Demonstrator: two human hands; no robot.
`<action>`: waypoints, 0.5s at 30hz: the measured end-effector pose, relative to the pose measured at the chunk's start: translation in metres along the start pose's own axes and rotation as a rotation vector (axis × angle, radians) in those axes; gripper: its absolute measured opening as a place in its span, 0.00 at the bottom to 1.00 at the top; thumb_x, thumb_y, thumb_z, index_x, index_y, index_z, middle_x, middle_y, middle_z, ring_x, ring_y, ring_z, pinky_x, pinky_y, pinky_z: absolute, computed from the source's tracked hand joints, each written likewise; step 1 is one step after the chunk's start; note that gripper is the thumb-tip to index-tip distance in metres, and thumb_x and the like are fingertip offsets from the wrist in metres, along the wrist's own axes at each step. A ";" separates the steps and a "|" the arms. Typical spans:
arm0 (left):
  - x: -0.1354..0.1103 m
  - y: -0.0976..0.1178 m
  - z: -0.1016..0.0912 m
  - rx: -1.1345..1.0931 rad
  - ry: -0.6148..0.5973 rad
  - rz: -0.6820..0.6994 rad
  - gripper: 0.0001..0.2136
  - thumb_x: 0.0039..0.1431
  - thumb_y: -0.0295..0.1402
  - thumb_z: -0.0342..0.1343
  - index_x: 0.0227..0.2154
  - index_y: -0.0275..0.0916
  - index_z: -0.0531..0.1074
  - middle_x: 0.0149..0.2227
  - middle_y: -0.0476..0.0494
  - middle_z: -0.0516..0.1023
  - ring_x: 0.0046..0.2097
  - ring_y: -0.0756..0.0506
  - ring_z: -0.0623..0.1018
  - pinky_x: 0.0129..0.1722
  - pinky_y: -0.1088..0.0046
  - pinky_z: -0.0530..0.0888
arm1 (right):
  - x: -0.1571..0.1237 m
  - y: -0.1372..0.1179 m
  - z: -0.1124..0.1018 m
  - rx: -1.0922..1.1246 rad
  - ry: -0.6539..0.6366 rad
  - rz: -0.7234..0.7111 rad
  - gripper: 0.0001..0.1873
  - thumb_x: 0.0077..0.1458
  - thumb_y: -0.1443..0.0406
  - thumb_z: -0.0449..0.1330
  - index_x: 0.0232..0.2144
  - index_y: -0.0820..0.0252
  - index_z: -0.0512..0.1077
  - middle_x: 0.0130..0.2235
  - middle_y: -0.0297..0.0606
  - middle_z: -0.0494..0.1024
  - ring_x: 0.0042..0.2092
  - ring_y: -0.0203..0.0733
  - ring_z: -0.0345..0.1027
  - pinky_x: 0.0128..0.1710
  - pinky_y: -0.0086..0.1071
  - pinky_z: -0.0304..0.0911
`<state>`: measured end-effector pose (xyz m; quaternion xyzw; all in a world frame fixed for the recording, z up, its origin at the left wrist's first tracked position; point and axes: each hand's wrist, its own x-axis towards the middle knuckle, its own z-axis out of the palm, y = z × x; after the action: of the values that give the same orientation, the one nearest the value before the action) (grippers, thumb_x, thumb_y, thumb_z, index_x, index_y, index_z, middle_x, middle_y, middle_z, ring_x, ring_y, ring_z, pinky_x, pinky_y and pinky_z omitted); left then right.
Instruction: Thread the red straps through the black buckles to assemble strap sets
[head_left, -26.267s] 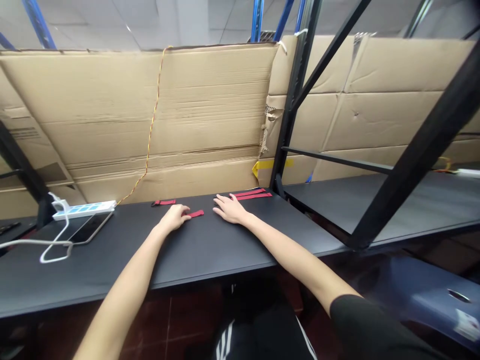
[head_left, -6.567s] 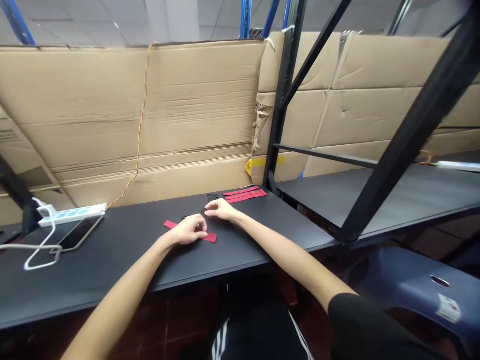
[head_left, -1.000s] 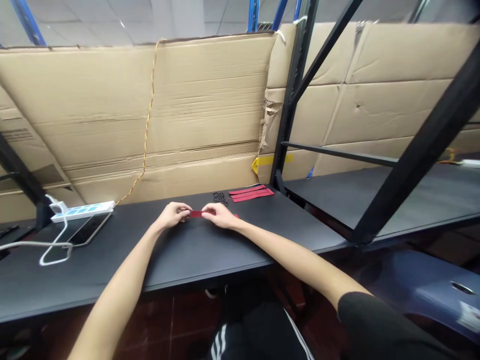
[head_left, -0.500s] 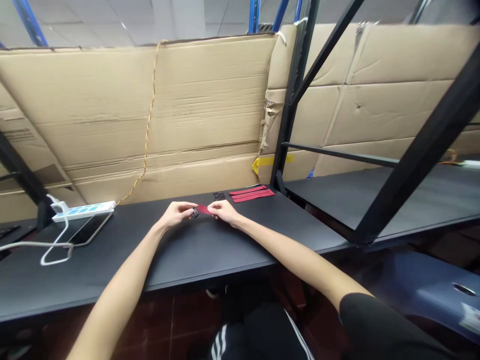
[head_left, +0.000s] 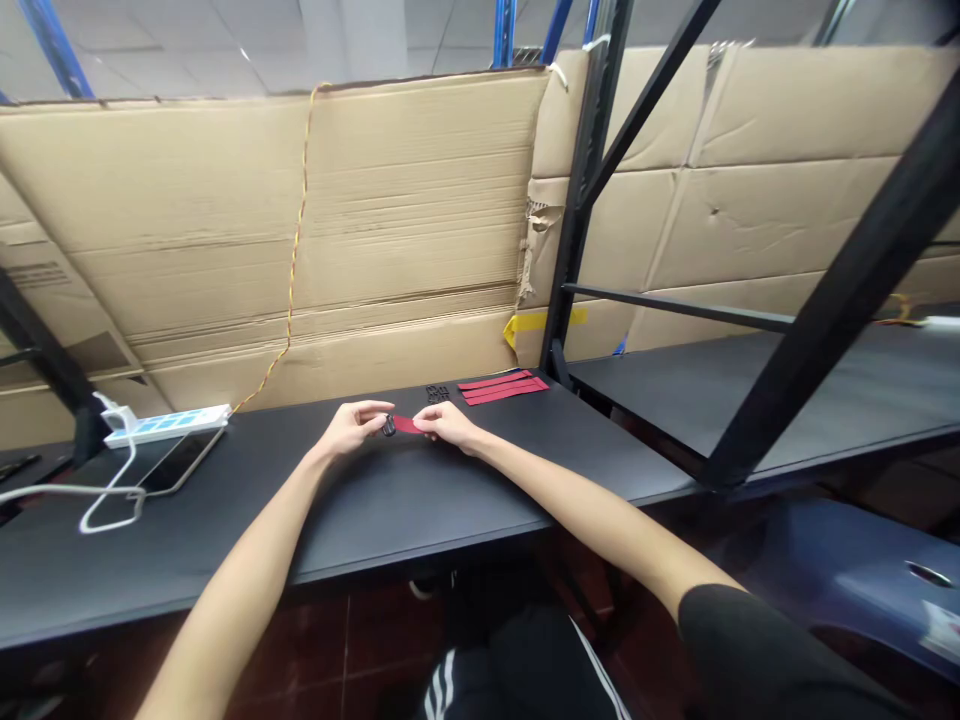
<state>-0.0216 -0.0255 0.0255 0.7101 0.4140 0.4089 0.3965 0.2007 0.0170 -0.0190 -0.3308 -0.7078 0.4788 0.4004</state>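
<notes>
Red webbing strap, small black plastic buckle at its left end: left hand fingers closed on buckle, right hand fingers pinching strap. Risk: a slackened pinch could drop either.

Red strap now held between hands, black buckle on end.

Bare left hand and bare right hand close together just above the desk, palms down, both pinching inward toward each other, wrists slightly bent, long bare left forearm and right forearm angling in from either side.
</notes>
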 end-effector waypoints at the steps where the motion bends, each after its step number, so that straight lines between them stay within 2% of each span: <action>1: 0.000 -0.001 0.000 0.006 -0.002 -0.001 0.24 0.47 0.42 0.63 0.45 0.32 0.75 0.33 0.40 0.80 0.31 0.48 0.75 0.35 0.71 0.71 | -0.001 -0.001 0.000 0.002 -0.025 -0.009 0.10 0.45 0.61 0.62 0.25 0.63 0.75 0.22 0.32 0.71 0.24 0.33 0.60 0.26 0.28 0.57; 6: 0.001 -0.005 0.007 0.014 -0.060 -0.010 0.23 0.47 0.41 0.63 0.45 0.34 0.76 0.38 0.37 0.81 0.39 0.42 0.79 0.41 0.64 0.74 | -0.004 -0.004 0.001 -0.025 -0.120 -0.028 0.11 0.46 0.60 0.62 0.28 0.64 0.76 0.22 0.33 0.70 0.25 0.34 0.61 0.25 0.28 0.56; 8: 0.002 -0.007 0.010 0.055 -0.069 0.038 0.21 0.46 0.39 0.64 0.44 0.36 0.77 0.42 0.36 0.80 0.43 0.40 0.78 0.45 0.62 0.73 | -0.003 -0.003 0.001 -0.024 -0.130 -0.036 0.12 0.47 0.59 0.62 0.28 0.64 0.76 0.22 0.33 0.71 0.25 0.34 0.61 0.26 0.28 0.56; 12: 0.003 -0.009 0.012 0.164 -0.057 0.156 0.12 0.45 0.36 0.63 0.34 0.37 0.80 0.48 0.36 0.77 0.50 0.39 0.76 0.52 0.61 0.70 | -0.004 -0.001 0.002 -0.050 -0.129 -0.063 0.14 0.49 0.57 0.62 0.31 0.64 0.76 0.25 0.35 0.74 0.26 0.35 0.63 0.27 0.29 0.58; 15: 0.004 -0.008 0.011 0.151 -0.035 0.142 0.06 0.45 0.32 0.60 0.26 0.37 0.79 0.46 0.37 0.78 0.48 0.39 0.76 0.50 0.61 0.71 | -0.006 -0.005 0.004 -0.217 -0.084 -0.141 0.15 0.52 0.57 0.59 0.34 0.63 0.76 0.30 0.37 0.77 0.30 0.37 0.67 0.32 0.30 0.61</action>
<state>-0.0130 -0.0216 0.0151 0.7724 0.3855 0.3912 0.3190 0.2000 0.0086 -0.0171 -0.3015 -0.7931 0.3834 0.3648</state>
